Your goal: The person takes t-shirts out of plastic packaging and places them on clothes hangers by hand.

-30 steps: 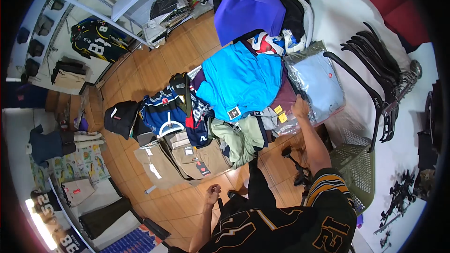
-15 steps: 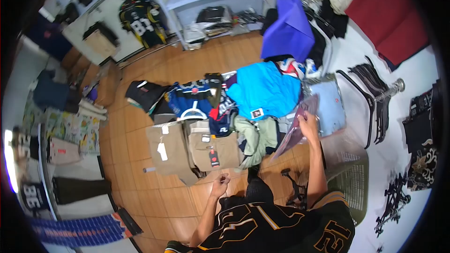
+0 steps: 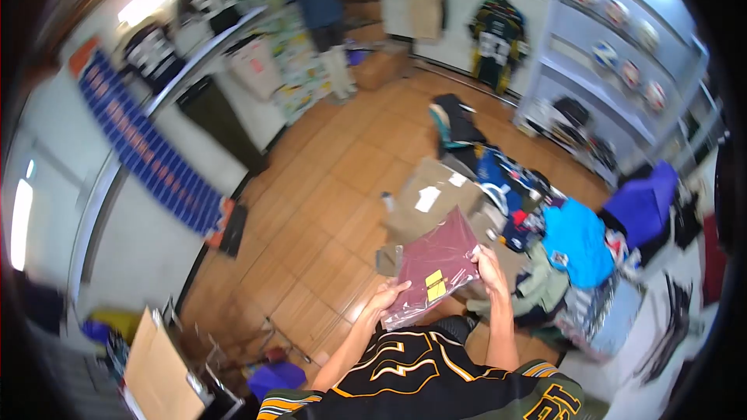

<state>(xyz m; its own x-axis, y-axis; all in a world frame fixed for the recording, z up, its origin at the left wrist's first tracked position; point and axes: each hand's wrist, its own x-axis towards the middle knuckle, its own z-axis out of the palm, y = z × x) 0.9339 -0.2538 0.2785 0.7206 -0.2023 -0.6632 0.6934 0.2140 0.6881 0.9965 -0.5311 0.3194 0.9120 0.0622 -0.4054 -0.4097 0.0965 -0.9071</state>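
A folded maroon garment in a transparent plastic bag (image 3: pixel 438 253), with a yellow label near its lower edge, is held flat in front of my body. My left hand (image 3: pixel 383 297) grips its lower left corner, thumb on top. My right hand (image 3: pixel 490 268) is closed on its right edge. Just beyond it lie folded khaki trousers (image 3: pixel 426 190) with white tags, partly covered by the bag. To the right are a sage-green garment (image 3: pixel 541 284) and a bright blue garment (image 3: pixel 574 241).
A heap of dark clothes (image 3: pixel 506 171) and a purple cloth (image 3: pixel 646 202) lie farther right. Packaged light-blue clothing (image 3: pixel 611 315) is near my right side. A cardboard panel (image 3: pixel 159 369) stands at lower left. Shelves with balls (image 3: pixel 611 54) line the back right.
My view has swung left. The bagged maroon garment, earlier in my right hand alone at the right, is now in front of me with both hands on it.
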